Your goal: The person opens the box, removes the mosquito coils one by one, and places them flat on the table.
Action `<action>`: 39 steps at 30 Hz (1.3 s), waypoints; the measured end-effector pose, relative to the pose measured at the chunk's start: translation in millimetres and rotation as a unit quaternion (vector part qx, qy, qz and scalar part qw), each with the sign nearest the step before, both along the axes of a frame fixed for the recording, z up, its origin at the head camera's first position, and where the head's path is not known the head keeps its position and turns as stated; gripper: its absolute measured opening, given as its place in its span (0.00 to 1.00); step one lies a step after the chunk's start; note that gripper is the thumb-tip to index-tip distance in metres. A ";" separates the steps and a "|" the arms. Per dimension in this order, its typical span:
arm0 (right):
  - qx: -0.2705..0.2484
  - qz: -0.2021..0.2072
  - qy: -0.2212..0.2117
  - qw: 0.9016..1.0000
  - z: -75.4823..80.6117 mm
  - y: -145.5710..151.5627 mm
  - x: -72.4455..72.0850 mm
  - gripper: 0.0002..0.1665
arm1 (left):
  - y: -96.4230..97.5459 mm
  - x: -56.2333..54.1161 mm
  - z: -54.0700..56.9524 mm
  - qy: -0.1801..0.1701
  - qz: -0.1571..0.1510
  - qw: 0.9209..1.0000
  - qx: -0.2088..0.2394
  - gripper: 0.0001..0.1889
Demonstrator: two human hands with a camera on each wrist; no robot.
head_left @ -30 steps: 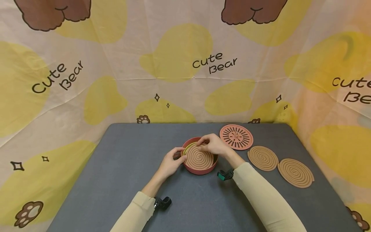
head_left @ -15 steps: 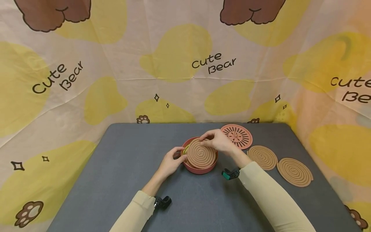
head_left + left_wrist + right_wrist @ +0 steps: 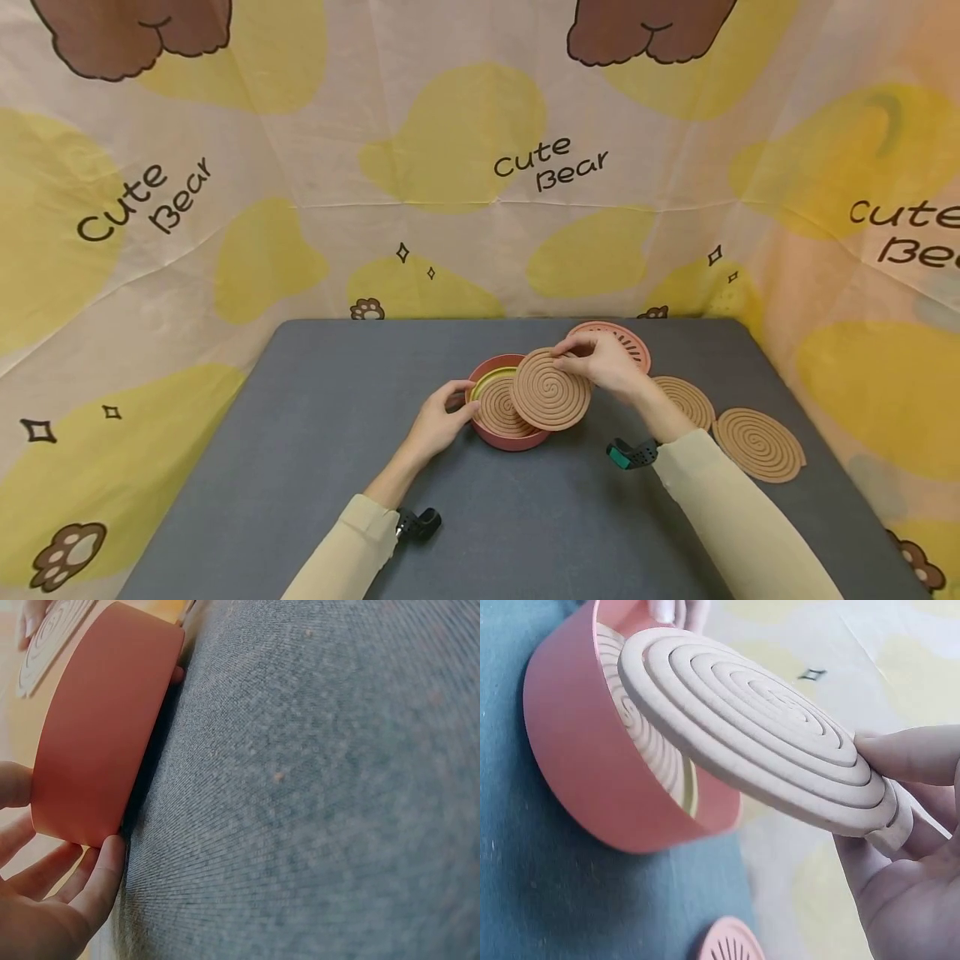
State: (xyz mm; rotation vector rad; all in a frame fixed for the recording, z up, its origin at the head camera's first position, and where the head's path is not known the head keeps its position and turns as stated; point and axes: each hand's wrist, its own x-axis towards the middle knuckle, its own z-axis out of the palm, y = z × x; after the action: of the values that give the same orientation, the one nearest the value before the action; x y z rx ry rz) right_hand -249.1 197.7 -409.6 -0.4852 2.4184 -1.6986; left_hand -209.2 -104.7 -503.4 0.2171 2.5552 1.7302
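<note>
My right hand (image 3: 611, 365) pinches a tan spiral mosquito coil (image 3: 550, 392) at its edge, thumb on one face. This coil is tilted and overlaps the right side of a round reddish-pink box (image 3: 512, 444); in the right wrist view it hangs over the box's rim. Inside the box lies another mosquito coil (image 3: 495, 408), with a yellow-green ring (image 3: 483, 382) showing at its edge. With thumb and fingers my left hand (image 3: 441, 422) holds the box at its left side. The left wrist view shows its fingertips (image 3: 111, 851) against the box wall.
Partly behind the right hand lies a pink slotted lid (image 3: 633, 342) at the back of the grey table (image 3: 360, 375). To the right are two more mosquito coils, one nearer coil (image 3: 759, 444) and one coil partly covered by the right forearm (image 3: 688, 400). Patterned cloth hangs behind.
The right hand has lifted a mosquito coil from the box and moved it right, uncovering another coil inside. The left hand stays at the box's left side.
</note>
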 end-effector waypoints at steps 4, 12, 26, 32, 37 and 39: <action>-0.018 -0.027 -0.003 0.999 0.5 14.9 3.8 0.16 | -0.4 0.0 0.2 0.001 0.006 1.000 -0.002 0.19; -0.041 -0.062 -0.012 0.997 -5.8 45.2 10.0 0.19 | -0.9 0.8 -0.3 0.008 0.002 1.000 -0.001 0.19; -0.014 -0.112 -0.024 0.993 -35.1 81.5 17.2 0.21 | -0.4 -0.3 2.5 0.003 0.001 1.000 0.000 0.19; 0.032 -0.110 -0.037 0.993 -55.9 85.4 17.6 0.21 | -1.5 0.3 0.7 0.002 0.005 1.000 -0.007 0.19; -0.011 -0.097 -0.067 0.993 -67.4 85.1 18.4 0.21 | -0.9 -0.2 -2.2 0.003 0.005 1.000 -0.009 0.19; -0.020 -0.092 -0.070 0.993 -70.9 84.4 17.8 0.21 | -0.8 -0.2 -2.6 0.007 0.005 1.000 -0.008 0.19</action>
State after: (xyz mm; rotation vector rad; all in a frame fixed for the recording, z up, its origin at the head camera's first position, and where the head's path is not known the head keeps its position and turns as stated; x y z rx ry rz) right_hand -231.3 282.1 -480.4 -0.1462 2.3962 -1.7881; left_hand -209.4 -105.5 -506.0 0.2164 2.5835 1.7164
